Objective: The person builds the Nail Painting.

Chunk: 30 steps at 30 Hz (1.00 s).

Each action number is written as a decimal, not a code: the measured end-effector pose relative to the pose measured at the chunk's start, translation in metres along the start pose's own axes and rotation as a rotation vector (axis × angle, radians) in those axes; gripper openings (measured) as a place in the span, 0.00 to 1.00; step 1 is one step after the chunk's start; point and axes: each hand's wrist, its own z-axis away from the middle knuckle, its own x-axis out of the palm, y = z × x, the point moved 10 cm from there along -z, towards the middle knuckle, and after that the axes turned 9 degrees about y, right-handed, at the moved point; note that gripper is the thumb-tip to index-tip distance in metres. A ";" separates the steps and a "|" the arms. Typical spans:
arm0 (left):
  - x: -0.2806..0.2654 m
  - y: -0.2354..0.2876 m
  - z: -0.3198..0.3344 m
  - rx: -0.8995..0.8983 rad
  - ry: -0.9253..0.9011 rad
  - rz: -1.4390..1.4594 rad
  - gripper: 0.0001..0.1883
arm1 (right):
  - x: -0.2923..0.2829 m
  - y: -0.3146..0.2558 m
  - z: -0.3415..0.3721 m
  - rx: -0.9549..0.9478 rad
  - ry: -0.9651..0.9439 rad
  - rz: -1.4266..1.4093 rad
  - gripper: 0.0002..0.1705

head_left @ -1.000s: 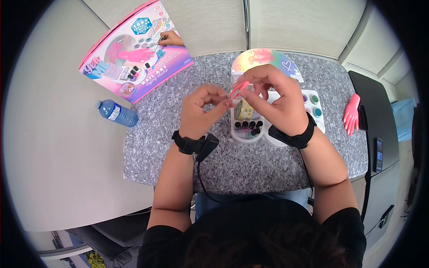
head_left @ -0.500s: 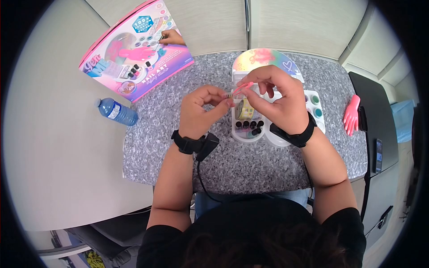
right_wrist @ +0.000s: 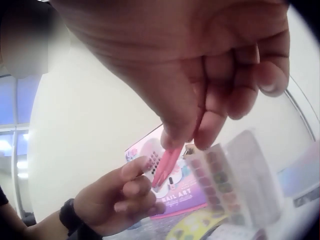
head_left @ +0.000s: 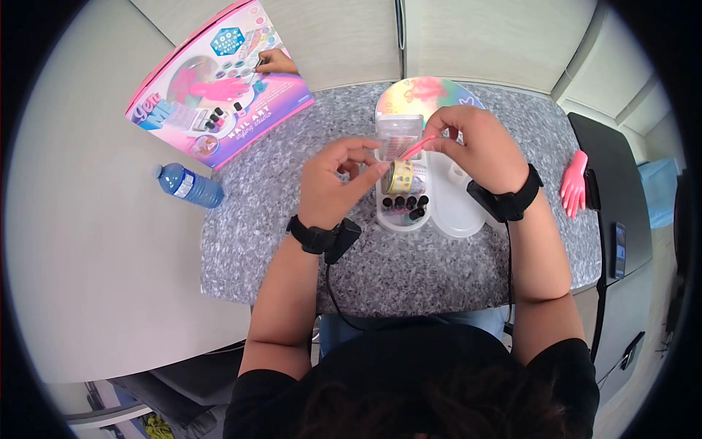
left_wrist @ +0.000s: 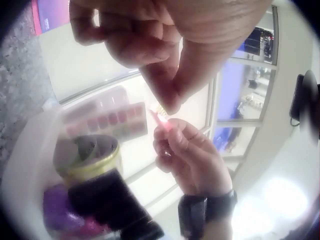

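My right hand (head_left: 488, 157) pinches pink tweezers (head_left: 418, 148) between thumb and forefinger, their tips toward my left hand. A tiny yellowish piece (left_wrist: 160, 109) shows at the tips in the left wrist view. My left hand (head_left: 335, 183) hovers beside them, thumb and forefinger slightly apart in the head view, the other fingers loosely bent. Below the hands lies a yellow patterned roll (head_left: 401, 178) in a white tray (head_left: 459, 219). Behind it stands a clear plastic box (head_left: 400, 126), with a sheet of coloured nail shapes (right_wrist: 220, 177) showing there in the right wrist view.
Several black-capped nail polish bottles (head_left: 404, 203) sit at the tray's front left. A rainbow panel (head_left: 417, 91) stands behind. To the left are a large nail art box (head_left: 219, 95) and a water bottle (head_left: 189, 185). At right lie a pink model hand (head_left: 575, 183) and a phone (head_left: 619, 252).
My right hand has drawn back to the right with the tweezers, uncovering the clear box. My left thumb and forefinger, earlier close together at the tweezers, have parted.
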 end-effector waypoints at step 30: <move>0.014 0.001 -0.003 0.237 0.012 -0.353 0.25 | -0.175 0.150 0.113 0.466 0.548 0.728 0.31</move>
